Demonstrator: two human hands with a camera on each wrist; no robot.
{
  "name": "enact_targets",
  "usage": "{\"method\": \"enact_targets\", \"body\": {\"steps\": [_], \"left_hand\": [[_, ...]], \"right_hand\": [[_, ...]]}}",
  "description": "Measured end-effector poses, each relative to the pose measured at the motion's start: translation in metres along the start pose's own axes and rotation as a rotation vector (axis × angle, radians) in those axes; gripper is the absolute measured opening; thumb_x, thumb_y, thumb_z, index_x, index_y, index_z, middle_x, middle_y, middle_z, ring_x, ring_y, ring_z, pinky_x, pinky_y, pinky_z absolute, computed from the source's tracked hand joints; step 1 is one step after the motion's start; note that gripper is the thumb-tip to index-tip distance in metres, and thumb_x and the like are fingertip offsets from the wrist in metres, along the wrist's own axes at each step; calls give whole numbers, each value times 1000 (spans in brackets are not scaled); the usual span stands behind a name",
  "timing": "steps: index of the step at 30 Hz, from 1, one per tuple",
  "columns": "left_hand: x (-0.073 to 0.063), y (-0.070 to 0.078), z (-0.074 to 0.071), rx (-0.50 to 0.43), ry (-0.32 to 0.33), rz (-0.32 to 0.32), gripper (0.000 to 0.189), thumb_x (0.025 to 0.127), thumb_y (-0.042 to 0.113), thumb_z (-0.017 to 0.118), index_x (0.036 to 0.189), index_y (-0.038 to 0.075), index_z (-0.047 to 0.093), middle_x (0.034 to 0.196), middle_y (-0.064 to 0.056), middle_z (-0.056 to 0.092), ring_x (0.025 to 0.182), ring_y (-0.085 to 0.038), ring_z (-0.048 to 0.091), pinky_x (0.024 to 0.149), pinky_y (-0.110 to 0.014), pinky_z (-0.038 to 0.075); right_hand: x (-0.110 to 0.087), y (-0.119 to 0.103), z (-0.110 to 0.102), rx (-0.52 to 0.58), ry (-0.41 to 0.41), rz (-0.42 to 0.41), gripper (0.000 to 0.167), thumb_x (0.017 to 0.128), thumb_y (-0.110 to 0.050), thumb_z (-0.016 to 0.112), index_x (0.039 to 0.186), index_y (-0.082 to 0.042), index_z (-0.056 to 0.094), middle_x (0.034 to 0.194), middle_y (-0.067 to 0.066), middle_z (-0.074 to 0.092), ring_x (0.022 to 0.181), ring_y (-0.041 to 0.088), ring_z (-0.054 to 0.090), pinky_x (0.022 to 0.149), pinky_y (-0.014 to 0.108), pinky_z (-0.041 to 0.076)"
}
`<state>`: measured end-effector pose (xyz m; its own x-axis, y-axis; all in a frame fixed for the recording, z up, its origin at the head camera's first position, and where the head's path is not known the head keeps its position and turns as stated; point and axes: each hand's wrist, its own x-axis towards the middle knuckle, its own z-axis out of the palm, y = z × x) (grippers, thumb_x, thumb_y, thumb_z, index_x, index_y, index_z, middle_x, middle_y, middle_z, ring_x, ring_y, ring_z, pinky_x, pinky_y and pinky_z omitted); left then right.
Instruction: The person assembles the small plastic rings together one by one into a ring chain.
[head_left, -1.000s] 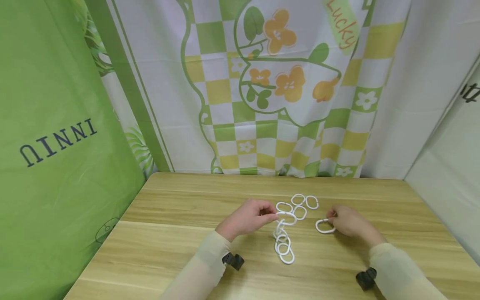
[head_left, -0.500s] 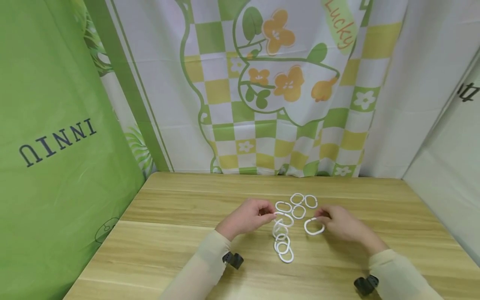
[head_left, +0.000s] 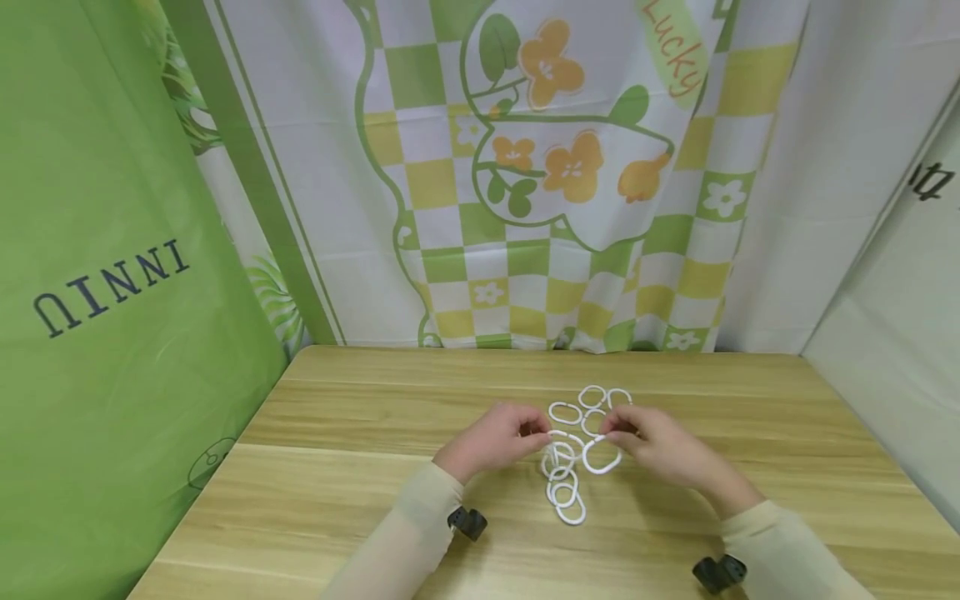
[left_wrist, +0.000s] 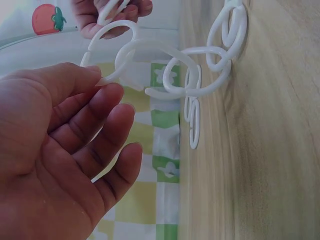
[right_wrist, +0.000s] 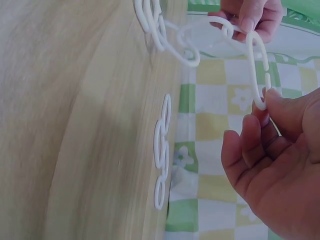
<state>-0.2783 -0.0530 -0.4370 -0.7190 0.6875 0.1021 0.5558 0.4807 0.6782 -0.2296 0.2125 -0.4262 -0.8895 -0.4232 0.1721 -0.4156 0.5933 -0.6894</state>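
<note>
My left hand [head_left: 491,440] pinches the end ring of a chain of linked white plastic rings [left_wrist: 172,51] between thumb and index finger. In the left wrist view its other fingers are loosely bent, and the chain hangs down to the table. My right hand [head_left: 667,443] pinches a separate white oval ring [right_wrist: 252,70] between thumb and fingers. A small gap shows in the side of that ring. In the head view this ring is just right of the chain's upper end; whether they touch I cannot tell. Both hands are above the table.
Several loose white rings [right_wrist: 156,145] lie on the wooden table [head_left: 360,492] behind the hands. A patterned curtain [head_left: 442,183] hangs along the table's back edge. Green fabric [head_left: 135,375] stands at the left, a pale panel [head_left: 892,308] at the right.
My right hand has moved left with its ring, from well apart to close beside the chain, and now partly covers the loose rings. The left hand has stayed nearly still, keeping its pinch.
</note>
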Motion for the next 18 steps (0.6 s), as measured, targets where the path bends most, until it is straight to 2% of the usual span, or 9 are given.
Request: {"method": "enact_targets", "body": {"steps": [4, 9, 18], "left_hand": [[1, 2, 3, 0, -9, -1, 7, 96, 19, 65, 94, 15, 70, 76, 12, 61, 68, -1, 52, 64, -19, 46], [3, 3, 8, 34, -19, 45, 8, 95, 18, 66, 95, 13, 72, 77, 14, 62, 69, 2, 53, 66, -17, 46], [3, 5, 8, 100, -21, 98, 10, 96, 20, 66, 98, 13, 73, 84, 13, 66, 73, 2, 55, 69, -16, 46]], "right_hand": [[3, 0, 6, 7, -16, -39, 3, 94, -5, 64, 95, -8, 64, 87, -2, 62, 80, 9, 56, 69, 27, 49], [4, 2, 14, 23, -29, -52, 7, 93, -3, 63, 93, -10, 63, 87, 4, 64, 78, 9, 56, 69, 27, 49], [6, 2, 17, 17, -31, -53, 3, 94, -8, 64, 94, -11, 65, 87, 2, 64, 78, 9, 56, 69, 28, 49]]}}
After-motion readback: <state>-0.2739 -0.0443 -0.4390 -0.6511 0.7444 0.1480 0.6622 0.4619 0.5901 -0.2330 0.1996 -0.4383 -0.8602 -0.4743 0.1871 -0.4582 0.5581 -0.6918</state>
